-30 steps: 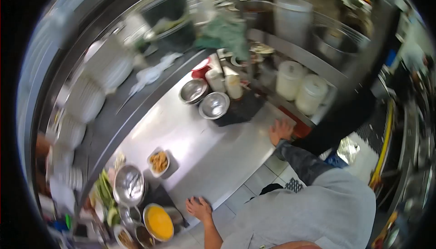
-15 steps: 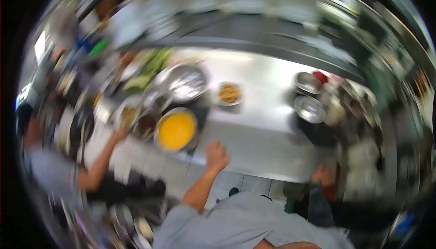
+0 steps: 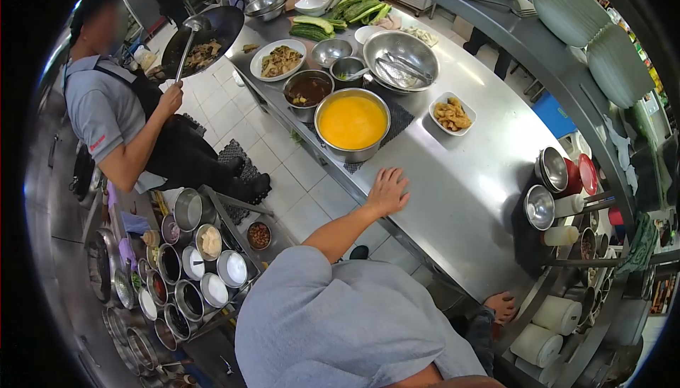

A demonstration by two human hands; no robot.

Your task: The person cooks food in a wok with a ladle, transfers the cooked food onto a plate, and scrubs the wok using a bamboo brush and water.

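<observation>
My left hand [image 3: 387, 191] rests on the near edge of the steel counter [image 3: 453, 197], fingers spread, holding nothing. Close beyond it stands a metal bowl of yellow liquid [image 3: 352, 122] on a dark mat. My right hand [image 3: 501, 307] lies at the counter's right corner, fingers apart and empty. A white bowl of brown food pieces [image 3: 452, 114] sits farther back on the counter. Left of that is a large metal bowl [image 3: 401, 61] with utensils inside.
A co-worker [image 3: 127, 105] at left holds a ladle and a wok [image 3: 202, 44] with food. Behind me at lower left are several containers [image 3: 190, 299]. Cucumbers [image 3: 312, 28], a noodle-like dish [image 3: 280, 61] and metal bowls [image 3: 540, 207] stand on the counter. A plate shelf [image 3: 489, 6] runs above.
The view has swung left, bringing the co-worker with the wok and the lower-left containers into sight. My left hand has its fingers spread on the counter; half a second ago it looked more curled.
</observation>
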